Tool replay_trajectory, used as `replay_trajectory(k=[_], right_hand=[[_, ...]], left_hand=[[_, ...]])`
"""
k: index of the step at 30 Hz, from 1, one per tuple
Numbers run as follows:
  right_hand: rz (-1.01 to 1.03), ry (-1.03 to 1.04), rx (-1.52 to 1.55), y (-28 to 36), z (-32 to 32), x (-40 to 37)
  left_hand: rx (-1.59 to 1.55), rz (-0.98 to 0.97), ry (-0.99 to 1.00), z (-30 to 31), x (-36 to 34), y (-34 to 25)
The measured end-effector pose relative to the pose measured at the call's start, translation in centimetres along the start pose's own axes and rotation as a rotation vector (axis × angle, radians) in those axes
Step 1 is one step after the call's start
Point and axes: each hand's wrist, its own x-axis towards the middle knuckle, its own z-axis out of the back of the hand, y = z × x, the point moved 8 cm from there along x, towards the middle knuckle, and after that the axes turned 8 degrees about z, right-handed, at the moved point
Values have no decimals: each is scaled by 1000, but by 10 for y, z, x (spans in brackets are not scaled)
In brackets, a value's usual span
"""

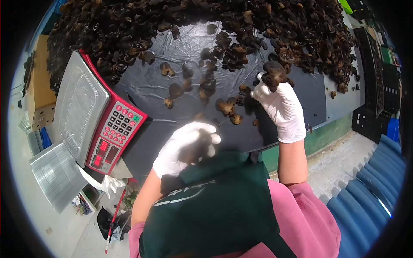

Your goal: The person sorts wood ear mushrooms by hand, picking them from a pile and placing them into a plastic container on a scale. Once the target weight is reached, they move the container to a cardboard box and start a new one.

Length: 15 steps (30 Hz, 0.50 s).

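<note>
My right hand, in a white glove, is closed on a dark brown wood ear mushroom over the right part of the table. My left hand, also gloved in white, curls its fingers around another dark wood ear mushroom near the front edge; this one is blurred. Between my hands, a few loose wood ears lie on the dark plastic sheet. Farther back, more pieces lie in small clumps.
A large heap of wood ears curves along the table's back and sides. A red digital scale with a clear tray on its pan stands at the left. Blue corrugated material is at the lower right, and a cardboard box stands far left.
</note>
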Motion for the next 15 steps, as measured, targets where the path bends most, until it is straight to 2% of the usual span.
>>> replay_trajectory(k=[3, 5, 8, 11, 12, 15], right_hand=[[6, 18, -27, -2, -8, -3], [-15, 66, -35, -4, -18, -3], [-18, 120, -265, -9, -20, -4], [-35, 169, -860, -10, -39, -11], [-118, 123, -873, -16, -48, -16], [-26, 301, -1273, -26, -56, -15]], left_hand=[[-65, 20, 147, 1, -3, 1], [-76, -7, 59, 6, -1, 2], [-94, 4, 18, 11, -3, 1], [-120, -15, 21, 18, -4, 1], [-130, -30, 23, 20, -3, 1], [-168, -48, -24, 31, -4, 0]])
